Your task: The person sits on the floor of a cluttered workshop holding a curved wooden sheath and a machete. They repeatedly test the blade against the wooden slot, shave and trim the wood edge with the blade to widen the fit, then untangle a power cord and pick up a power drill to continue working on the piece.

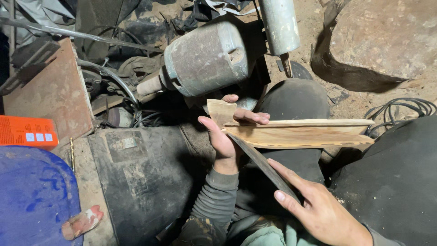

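My left hand (225,130) grips the near end of a long pale carved wooden piece (300,133) that points to the right over my dark-trousered knee. My right hand (314,205) holds a flat dark file (261,165), fingers stretched along it. The file's far end lies against the underside of the wood close to my left palm. A rusty grey metal cylinder with a stub shaft (205,57) sits just beyond my left hand.
A blue drum lid (32,196) and an orange box (25,131) are at the left. A rusty plate (54,93) leans behind them. A large black cylinder (145,173) lies below. A big rock (387,36) and black cables (405,109) are on the right.
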The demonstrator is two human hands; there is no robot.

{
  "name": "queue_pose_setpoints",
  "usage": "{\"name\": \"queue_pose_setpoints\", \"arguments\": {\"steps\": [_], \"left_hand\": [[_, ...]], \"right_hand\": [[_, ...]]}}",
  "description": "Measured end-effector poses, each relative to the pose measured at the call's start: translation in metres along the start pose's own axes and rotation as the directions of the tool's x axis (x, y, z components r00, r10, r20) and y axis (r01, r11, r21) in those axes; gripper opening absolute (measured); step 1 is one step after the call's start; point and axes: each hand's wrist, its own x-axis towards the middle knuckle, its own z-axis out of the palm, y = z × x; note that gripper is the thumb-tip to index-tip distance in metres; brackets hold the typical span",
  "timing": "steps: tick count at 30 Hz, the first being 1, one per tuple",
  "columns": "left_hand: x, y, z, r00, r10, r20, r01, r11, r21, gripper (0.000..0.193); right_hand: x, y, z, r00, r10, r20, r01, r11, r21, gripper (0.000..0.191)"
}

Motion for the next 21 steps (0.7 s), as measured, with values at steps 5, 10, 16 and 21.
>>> {"name": "queue_pose_setpoints", "arguments": {"steps": [5,10,16,21], "left_hand": [[0.0,0.0,0.001,1.0,0.023,-0.01,-0.023,0.999,0.041,0.094],[-0.003,0.003,0.003,0.999,0.024,-0.025,-0.02,0.991,0.132,0.088],[-0.005,0.002,0.004,0.997,0.068,-0.021,-0.065,0.991,0.117,0.082],[-0.009,-0.001,0.002,0.991,0.101,-0.083,-0.09,0.988,0.124,0.08]], "right_hand": [[0.0,-0.001,0.0,0.999,-0.036,0.035,0.034,0.998,0.053,0.067],[0.003,-0.007,0.002,0.998,0.065,0.003,-0.065,0.998,0.009,0.069],[0.005,-0.009,0.009,0.992,0.126,-0.003,-0.126,0.989,0.073,0.069],[0.006,-0.005,0.014,0.994,0.104,-0.029,-0.102,0.993,0.056,0.067]]}}
